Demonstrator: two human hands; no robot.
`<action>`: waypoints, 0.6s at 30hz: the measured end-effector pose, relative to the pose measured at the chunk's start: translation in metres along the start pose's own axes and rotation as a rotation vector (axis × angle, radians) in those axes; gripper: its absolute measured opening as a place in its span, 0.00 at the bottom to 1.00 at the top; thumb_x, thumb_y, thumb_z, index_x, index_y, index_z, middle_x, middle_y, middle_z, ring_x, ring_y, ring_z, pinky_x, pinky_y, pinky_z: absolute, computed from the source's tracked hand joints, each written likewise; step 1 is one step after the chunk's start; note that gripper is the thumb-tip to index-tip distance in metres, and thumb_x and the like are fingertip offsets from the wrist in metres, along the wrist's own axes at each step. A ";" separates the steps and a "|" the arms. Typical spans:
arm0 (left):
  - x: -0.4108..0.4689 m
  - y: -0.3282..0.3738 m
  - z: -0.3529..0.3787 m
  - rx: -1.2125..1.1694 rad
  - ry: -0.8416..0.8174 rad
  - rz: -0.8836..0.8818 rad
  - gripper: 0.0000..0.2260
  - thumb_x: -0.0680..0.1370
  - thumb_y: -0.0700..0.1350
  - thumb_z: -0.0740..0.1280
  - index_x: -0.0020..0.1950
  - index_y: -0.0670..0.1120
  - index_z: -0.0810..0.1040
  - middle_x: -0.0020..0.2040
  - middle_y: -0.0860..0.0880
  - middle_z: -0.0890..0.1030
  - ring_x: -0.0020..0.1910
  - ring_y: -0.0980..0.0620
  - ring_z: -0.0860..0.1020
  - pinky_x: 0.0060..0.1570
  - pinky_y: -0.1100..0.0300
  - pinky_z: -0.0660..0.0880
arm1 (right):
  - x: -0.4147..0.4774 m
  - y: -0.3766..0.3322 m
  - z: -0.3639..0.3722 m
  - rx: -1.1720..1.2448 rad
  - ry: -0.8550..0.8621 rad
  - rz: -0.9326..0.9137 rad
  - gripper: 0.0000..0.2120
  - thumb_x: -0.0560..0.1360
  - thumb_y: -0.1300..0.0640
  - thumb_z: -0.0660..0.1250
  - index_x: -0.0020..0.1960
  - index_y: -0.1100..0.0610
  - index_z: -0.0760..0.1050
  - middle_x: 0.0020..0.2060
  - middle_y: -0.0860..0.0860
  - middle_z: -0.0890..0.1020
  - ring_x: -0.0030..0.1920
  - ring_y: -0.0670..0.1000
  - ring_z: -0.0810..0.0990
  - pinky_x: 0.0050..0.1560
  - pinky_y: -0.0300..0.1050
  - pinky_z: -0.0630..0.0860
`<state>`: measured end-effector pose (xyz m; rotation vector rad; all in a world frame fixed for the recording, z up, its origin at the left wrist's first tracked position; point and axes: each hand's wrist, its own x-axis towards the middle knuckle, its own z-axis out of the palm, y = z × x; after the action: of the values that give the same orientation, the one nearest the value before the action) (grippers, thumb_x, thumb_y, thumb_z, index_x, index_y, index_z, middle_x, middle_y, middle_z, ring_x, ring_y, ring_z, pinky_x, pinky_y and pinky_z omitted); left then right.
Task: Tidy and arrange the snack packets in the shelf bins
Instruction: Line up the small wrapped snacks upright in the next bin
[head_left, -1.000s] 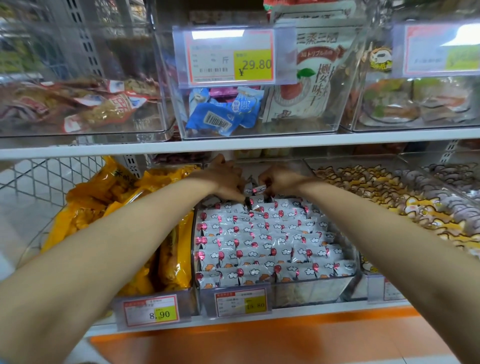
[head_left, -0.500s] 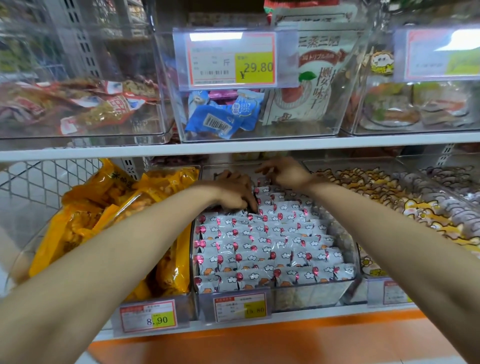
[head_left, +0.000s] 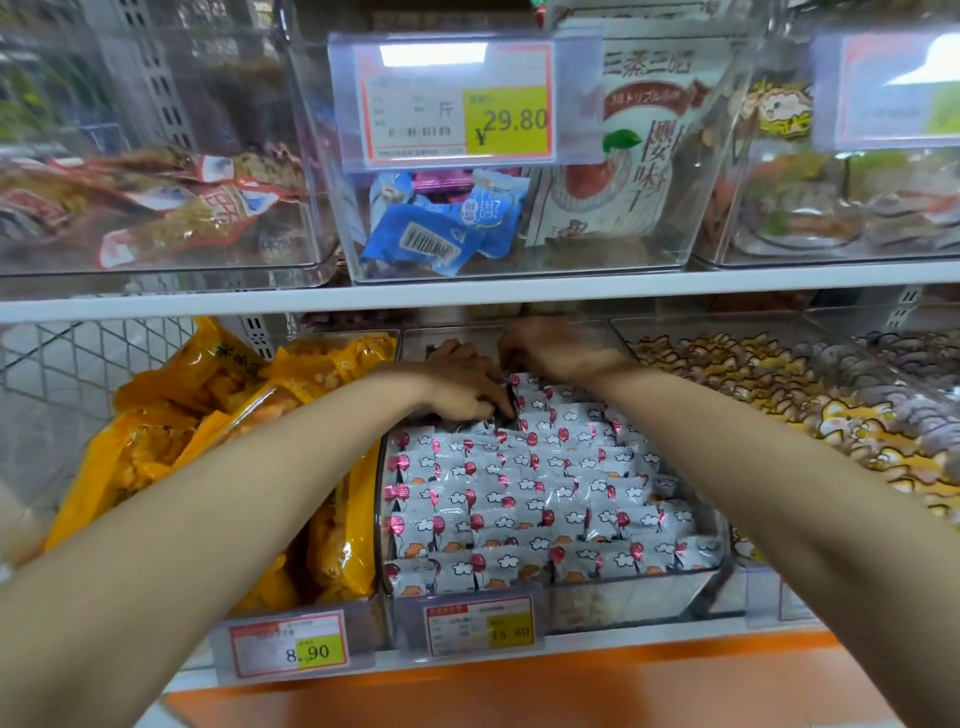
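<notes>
Neat rows of white balloon-print snack packets (head_left: 519, 493) fill the clear middle bin (head_left: 623, 597), nearer than both hands. The left hand (head_left: 462, 384) presses flat fingers on the back rows. Just beyond it, the right hand (head_left: 561, 351) curls downward, its hold hidden. Likely step: straightening the rearmost row. The next move calls for squaring those packets.

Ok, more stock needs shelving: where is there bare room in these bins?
Bare: the middle bin's back strip, behind the left hand and right hand; the upper bin's floor right of the blue packets. Crowded: balloon packets, yellow bags.
</notes>
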<state>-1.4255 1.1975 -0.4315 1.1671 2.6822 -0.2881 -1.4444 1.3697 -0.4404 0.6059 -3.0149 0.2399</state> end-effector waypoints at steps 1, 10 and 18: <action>0.000 0.000 0.000 0.006 0.001 -0.003 0.16 0.81 0.51 0.54 0.65 0.66 0.70 0.73 0.53 0.63 0.71 0.48 0.55 0.70 0.51 0.47 | 0.000 -0.001 -0.001 -0.020 0.012 -0.001 0.08 0.76 0.54 0.60 0.46 0.52 0.78 0.47 0.53 0.80 0.45 0.55 0.79 0.44 0.48 0.76; 0.002 -0.004 0.004 -0.011 0.010 -0.002 0.16 0.81 0.52 0.53 0.63 0.70 0.69 0.68 0.54 0.68 0.66 0.48 0.59 0.69 0.50 0.51 | 0.000 0.000 -0.011 0.104 0.263 0.062 0.07 0.75 0.63 0.66 0.49 0.57 0.81 0.51 0.50 0.82 0.55 0.50 0.78 0.49 0.35 0.66; 0.000 -0.003 0.003 -0.021 0.022 0.015 0.16 0.81 0.51 0.53 0.64 0.68 0.70 0.66 0.53 0.68 0.66 0.48 0.59 0.69 0.51 0.52 | -0.011 0.002 -0.022 0.623 0.304 0.212 0.09 0.78 0.64 0.63 0.42 0.53 0.74 0.38 0.48 0.79 0.34 0.45 0.80 0.43 0.45 0.79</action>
<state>-1.4270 1.1946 -0.4342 1.1903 2.6870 -0.2455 -1.4344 1.3795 -0.4201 0.2340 -2.6721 1.1877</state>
